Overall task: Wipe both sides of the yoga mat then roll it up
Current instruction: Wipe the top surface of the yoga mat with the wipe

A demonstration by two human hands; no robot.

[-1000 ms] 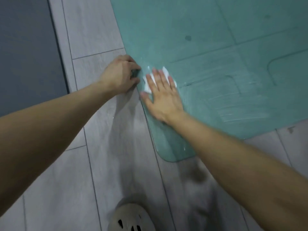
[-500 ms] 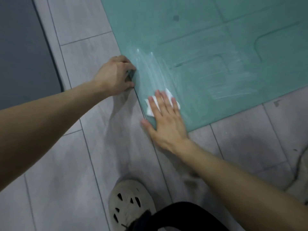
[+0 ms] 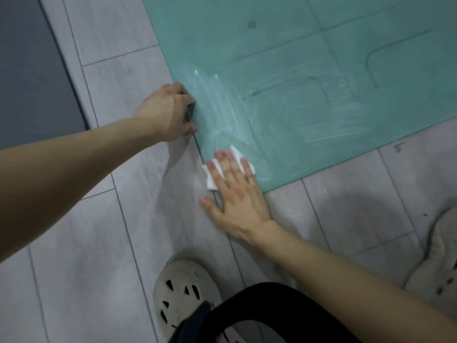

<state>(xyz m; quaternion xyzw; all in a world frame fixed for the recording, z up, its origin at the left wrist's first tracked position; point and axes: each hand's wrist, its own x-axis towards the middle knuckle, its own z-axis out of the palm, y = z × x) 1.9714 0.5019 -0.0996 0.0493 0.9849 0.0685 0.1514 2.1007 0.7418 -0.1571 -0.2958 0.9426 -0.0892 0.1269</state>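
**Wipe reaches mat's near-left corner**

Head view: over the last half second the right hand [image 3: 237, 194] has slid the white wipe [image 3: 210, 180] nearer. It now presses it, fingers flat and spread, on the near-left corner of the teal yoga mat [image 3: 296, 45], which lies flat on the grey floor [image 3: 74, 243]. The left hand [image 3: 165, 112] still pinches the mat's left edge. Count: one mat, one wipe, two hands, two pale shoes [image 3: 183, 298].

I see a grey tiled floor [image 3: 99, 243] carrying the teal yoga mat [image 3: 296, 45], a dark grey mat [image 3: 29, 70] at left, and two pale clogs [image 3: 183, 293].
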